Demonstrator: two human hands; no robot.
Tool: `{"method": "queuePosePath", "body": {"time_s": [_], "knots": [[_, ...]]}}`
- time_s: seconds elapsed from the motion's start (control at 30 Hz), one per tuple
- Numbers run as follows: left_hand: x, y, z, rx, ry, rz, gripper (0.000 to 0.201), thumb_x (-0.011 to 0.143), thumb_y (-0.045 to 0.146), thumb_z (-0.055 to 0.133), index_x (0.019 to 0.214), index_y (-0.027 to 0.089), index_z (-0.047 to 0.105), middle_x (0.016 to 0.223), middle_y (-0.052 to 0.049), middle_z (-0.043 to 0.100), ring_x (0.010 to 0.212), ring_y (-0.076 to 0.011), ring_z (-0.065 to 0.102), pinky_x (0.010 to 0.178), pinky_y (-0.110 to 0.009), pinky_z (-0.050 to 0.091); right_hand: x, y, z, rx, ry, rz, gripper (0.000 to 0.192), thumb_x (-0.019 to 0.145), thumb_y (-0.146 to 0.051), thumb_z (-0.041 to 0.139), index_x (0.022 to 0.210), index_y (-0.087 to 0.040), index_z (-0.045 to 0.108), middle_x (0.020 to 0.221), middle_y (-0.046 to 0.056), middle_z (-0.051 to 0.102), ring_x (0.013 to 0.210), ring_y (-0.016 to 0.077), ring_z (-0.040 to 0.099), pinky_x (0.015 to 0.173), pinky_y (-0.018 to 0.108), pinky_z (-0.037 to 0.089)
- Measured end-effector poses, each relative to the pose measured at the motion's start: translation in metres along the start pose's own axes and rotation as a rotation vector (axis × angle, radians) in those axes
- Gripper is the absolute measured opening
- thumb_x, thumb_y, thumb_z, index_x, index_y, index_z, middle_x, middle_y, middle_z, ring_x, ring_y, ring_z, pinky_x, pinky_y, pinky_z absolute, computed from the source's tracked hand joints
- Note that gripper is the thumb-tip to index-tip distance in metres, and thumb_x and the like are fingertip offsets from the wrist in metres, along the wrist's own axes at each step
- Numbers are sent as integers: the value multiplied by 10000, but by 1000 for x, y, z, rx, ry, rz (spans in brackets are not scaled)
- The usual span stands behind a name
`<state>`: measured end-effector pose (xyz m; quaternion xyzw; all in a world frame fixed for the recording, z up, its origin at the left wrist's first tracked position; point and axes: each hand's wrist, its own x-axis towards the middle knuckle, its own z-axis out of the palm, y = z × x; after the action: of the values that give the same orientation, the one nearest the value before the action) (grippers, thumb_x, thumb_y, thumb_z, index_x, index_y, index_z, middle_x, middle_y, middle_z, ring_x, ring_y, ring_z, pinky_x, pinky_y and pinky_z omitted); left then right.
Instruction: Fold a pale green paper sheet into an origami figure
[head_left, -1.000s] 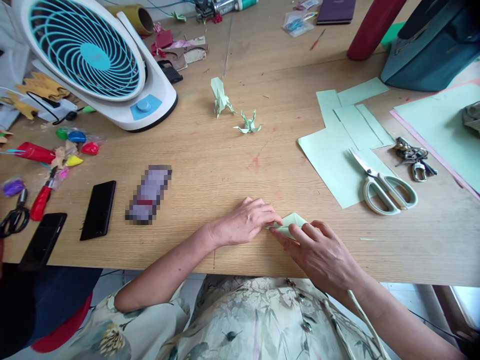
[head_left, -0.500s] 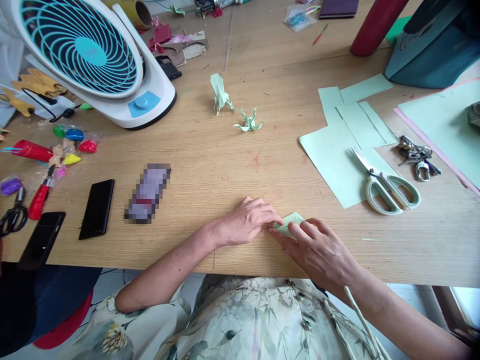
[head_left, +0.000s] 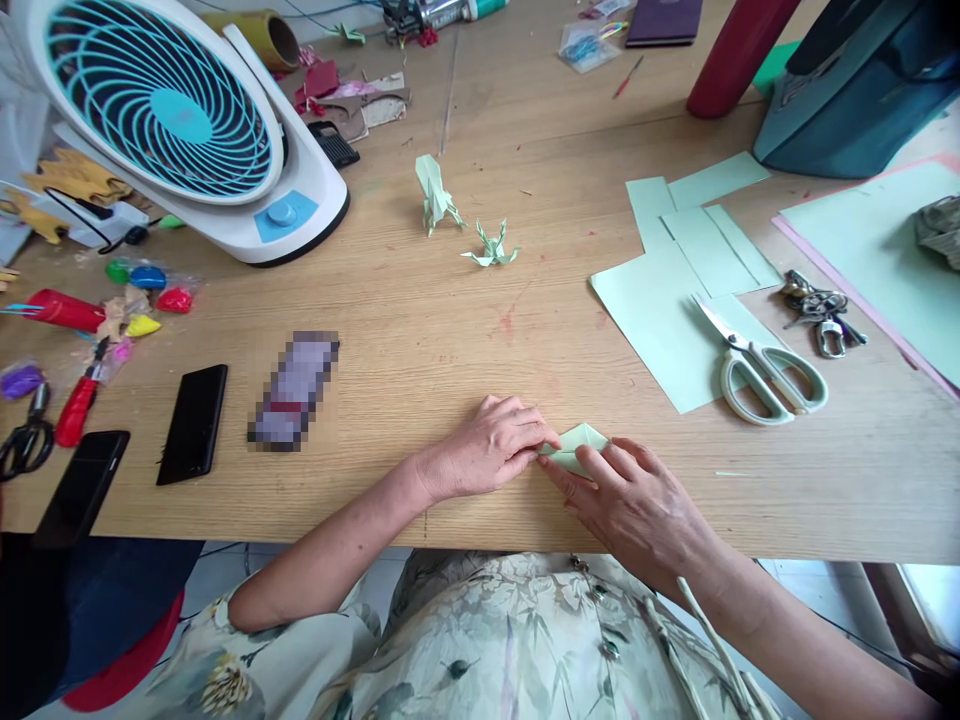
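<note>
A small folded piece of pale green paper (head_left: 582, 442) lies flat on the wooden table (head_left: 450, 340) near its front edge. My left hand (head_left: 487, 447) pinches its left end with thumb and fingertips. My right hand (head_left: 637, 505) presses down on the paper's near side with its fingers, covering much of it. Two finished pale green origami figures (head_left: 436, 194) (head_left: 492, 247) stand farther back at the table's middle.
Scissors (head_left: 765, 368) lie on pale green sheets (head_left: 660, 310) at the right, with keys (head_left: 821, 318) beyond. A white and teal fan (head_left: 187, 120) stands at the back left. Two dark phones (head_left: 193, 424) (head_left: 79, 487), clay lumps, red tools and small black scissors (head_left: 26, 436) crowd the left side.
Both hands stay on the folded paper with only tiny finger shifts. The view has drifted slightly.
</note>
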<state>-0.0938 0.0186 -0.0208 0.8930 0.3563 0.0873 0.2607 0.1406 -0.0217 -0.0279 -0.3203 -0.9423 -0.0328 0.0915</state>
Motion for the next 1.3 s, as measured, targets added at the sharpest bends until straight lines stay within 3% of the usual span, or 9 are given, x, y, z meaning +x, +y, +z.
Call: {"method": "queuePosePath", "body": {"time_s": [0.47,0.63,0.8,0.9,1.0,1.1,1.2,1.3], "knots": [[-2,3,5,12,48,-25,219,952,109,532,1113,229,620,1106,-5,697,1030,-196,543,888,-344,330,-25,3,0,84,27,12,360,951,-221,545,1298,-188,638,1160,55,692,932,224,557,1021,461,367],[-1,5,5,27,42,-22,169,978,170,549,1115,231,626,1114,-8,697,1021,-193,547,885,-346,326,-36,2,2,91,45,-2,338,984,-188,468,1266,-118,642,1317,92,655,1022,234,585,1048,469,376],[6,15,12,89,81,-110,127,964,332,624,1025,223,646,1006,-3,702,963,-200,555,843,-351,314,-45,2,4,132,98,-13,326,993,-164,455,1262,-77,617,1301,128,657,1093,233,602,1072,437,398],[9,22,16,82,115,-186,121,946,336,652,949,215,642,949,11,689,938,-192,565,841,-347,320,-57,5,5,192,146,13,335,965,-104,495,1286,-66,581,1258,157,661,1078,231,617,1066,444,408],[10,28,17,29,130,-245,148,898,334,713,929,215,631,957,8,654,949,-190,575,835,-332,351,-68,8,4,284,166,138,373,948,-94,522,1320,-108,550,1240,158,649,1064,248,620,971,448,460],[11,36,16,-31,147,-302,162,874,256,737,961,203,611,1052,-21,624,992,-186,584,841,-312,390,-70,6,4,411,181,387,328,972,-143,496,1294,-174,552,1193,132,644,1015,239,624,828,390,501],[13,44,16,-70,146,-361,265,844,178,756,1038,199,577,1066,-20,638,988,-186,600,839,-315,404,-61,3,5,494,175,610,293,994,-239,487,1281,-221,546,1135,94,654,957,224,636,797,375,507],[16,50,17,-95,136,-394,319,811,176,789,1043,206,571,1011,6,656,932,-180,613,806,-315,397,-50,3,4,531,136,710,330,989,-344,509,1302,-247,541,1085,71,659,923,227,640,802,391,496]]}}
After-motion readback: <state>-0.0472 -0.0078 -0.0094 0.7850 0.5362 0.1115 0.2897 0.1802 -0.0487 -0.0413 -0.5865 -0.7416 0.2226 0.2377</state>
